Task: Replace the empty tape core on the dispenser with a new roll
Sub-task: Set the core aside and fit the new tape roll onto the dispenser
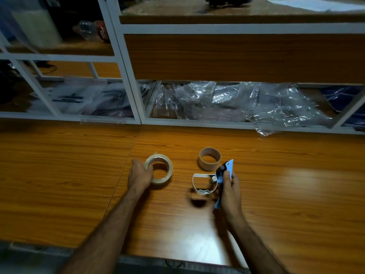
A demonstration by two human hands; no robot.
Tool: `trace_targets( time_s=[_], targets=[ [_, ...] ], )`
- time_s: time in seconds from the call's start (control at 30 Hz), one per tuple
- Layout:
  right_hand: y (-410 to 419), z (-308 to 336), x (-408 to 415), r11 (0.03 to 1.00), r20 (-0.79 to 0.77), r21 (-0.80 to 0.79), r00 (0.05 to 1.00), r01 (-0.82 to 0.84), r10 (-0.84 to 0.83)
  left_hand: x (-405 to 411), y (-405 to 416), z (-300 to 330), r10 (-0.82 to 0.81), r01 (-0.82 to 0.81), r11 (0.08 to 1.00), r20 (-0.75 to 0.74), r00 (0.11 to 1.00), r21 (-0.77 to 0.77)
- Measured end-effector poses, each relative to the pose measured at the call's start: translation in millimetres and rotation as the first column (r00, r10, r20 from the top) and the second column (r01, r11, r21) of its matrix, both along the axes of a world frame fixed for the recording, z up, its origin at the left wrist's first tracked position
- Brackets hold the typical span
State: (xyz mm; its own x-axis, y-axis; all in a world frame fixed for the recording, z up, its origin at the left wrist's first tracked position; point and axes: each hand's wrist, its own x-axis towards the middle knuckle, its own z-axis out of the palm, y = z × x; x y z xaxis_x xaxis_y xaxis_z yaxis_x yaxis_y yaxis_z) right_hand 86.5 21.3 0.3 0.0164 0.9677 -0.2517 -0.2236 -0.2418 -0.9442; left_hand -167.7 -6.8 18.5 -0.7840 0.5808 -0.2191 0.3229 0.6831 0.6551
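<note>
Glossy ring-shaped tape roll (159, 168), cardboard core (209, 159).

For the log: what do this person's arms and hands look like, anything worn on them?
Both forearms are bare up to the picture's lower edge, with no sleeve showing. The left hand and the right hand wear no gloves. No watch, bracelet or ring shows, though the dim, slightly blurred picture could hide a thin ring.

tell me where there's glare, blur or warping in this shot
Head view: a bright glare patch sits on the wooden table near the front edge; the tape dispenser in the right hand is motion-blurred at its lower part; wide-angle warping bends the shelf frame; the corners are dark.
</note>
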Motion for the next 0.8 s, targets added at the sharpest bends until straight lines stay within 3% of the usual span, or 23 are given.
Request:
trace_targets(
  time_s=[0.33,0.57,0.8],
  targets=[
    [-4.6,4.3,-1.2,0.998,-0.012,0.043,0.999,-0.041,0.042,6.8,-26.7,14.4,-0.291,0.236,0.943,0.24,0.926,0.235],
    [-5.2,0.5,7.2,0.996,-0.017,0.044,0.996,-0.083,0.084,20.3,-43.5,41.7,-0.343,0.193,0.908,0.393,0.853,0.373],
    [-6.3,1.1,8.1,0.988,-0.079,0.066,0.986,-0.141,0.146,44.3,-55.4,52.7,-0.422,0.148,0.879,0.595,0.684,0.454]
  ],
)
